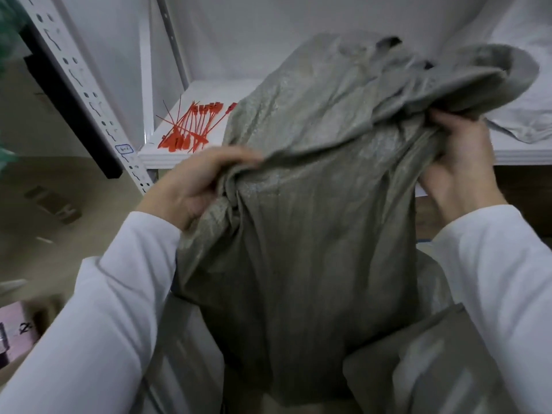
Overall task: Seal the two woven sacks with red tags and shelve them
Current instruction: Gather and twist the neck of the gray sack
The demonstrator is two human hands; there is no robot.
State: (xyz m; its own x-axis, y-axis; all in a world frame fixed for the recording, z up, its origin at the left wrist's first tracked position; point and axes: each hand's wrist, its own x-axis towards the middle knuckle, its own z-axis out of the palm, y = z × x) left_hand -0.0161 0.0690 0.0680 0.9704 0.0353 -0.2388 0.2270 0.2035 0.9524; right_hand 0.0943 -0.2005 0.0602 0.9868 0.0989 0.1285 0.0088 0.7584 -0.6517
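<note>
The left hand is curled round a bunched fold of the grey woven sack, thumb on top and fingers tucked under the cloth. The right hand grips the other side of the sack's neck, fingers closed into the gathered fabric. Between the two hands the sack hangs down in front of the person, its body creased and dark lower down. Its open top flops up and over toward the right above the right hand, and I see no tag on it. White sleeves cover both arms.

Below and to the right, a second grey sack lies low beside the hanging one, blurred, so I cannot tell how its mouth stands.

Just behind the held sack is a white shelf. A loose heap of red tags lies on its left part, near the front edge, with the sack's cloth overlapping the heap's right end. Farther right on the same shelf lies a pale crumpled cloth. A white perforated upright stands at the shelf's left, with beige floor beyond it.
</note>
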